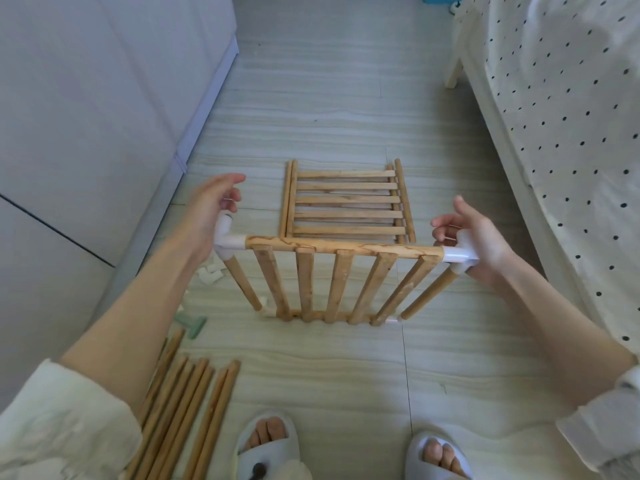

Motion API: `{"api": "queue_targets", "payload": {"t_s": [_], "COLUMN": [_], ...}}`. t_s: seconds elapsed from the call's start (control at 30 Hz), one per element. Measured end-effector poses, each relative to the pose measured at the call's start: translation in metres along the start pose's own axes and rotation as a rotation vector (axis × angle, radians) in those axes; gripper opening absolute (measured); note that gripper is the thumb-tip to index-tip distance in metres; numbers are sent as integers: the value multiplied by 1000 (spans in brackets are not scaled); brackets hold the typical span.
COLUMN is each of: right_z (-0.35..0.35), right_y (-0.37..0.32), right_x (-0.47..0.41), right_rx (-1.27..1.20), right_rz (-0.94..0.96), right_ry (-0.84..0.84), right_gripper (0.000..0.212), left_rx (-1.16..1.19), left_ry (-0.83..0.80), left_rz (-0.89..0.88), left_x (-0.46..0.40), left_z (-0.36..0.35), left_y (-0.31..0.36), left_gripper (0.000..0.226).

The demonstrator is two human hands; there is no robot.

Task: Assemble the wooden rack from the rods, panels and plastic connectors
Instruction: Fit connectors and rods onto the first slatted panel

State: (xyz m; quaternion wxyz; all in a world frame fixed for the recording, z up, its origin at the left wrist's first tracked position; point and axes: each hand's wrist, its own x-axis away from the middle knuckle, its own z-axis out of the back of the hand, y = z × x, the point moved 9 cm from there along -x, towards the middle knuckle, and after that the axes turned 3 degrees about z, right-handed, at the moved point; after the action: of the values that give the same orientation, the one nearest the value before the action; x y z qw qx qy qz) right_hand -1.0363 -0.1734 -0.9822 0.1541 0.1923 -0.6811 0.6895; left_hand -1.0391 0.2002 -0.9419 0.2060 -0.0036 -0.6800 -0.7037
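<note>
Your panel [343, 282] stands upright on the floor [346, 98], its grainy round top rod running left-right. Left hand [211, 209] hovers loose-fingered at the white elbow connector [227, 237]; right hand [474, 237] grips the other connector [460, 256].

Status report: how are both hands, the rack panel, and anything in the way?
Left hand open at left connector. Right hand holds right connector. Slatted panel upright on floor. Second panel flat behind.

Bare floor [346, 98] lies open between wardrobe [104, 98] and bed [554, 98].
</note>
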Motion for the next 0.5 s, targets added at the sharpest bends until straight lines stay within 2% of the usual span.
{"api": "queue_targets", "payload": {"t_s": [0.1, 0.27, 0.33, 0.43, 0.5], "right_z": [2, 3, 9, 18, 24], "right_y": [4, 7, 7, 6, 7], "right_x": [-5, -11, -8, -2, 6], "right_rx": [-72, -48, 12, 91, 184], "right_rz": [-11, -30, -29, -30, -44], "right_ry": [-5, 7, 73, 187, 269], "right_gripper": [59, 64, 57, 46, 45], "left_rx": [83, 100, 55, -75, -163], "left_ry": [-146, -205, -156, 22, 105], "left_rz": [68, 35, 45, 62, 144], "left_x": [0, 2, 3, 2, 6], "left_z": [-15, -17, -16, -7, 0], "left_y": [-8, -8, -9, -13, -22], "left_gripper": [16, 18, 17, 17, 15]}}
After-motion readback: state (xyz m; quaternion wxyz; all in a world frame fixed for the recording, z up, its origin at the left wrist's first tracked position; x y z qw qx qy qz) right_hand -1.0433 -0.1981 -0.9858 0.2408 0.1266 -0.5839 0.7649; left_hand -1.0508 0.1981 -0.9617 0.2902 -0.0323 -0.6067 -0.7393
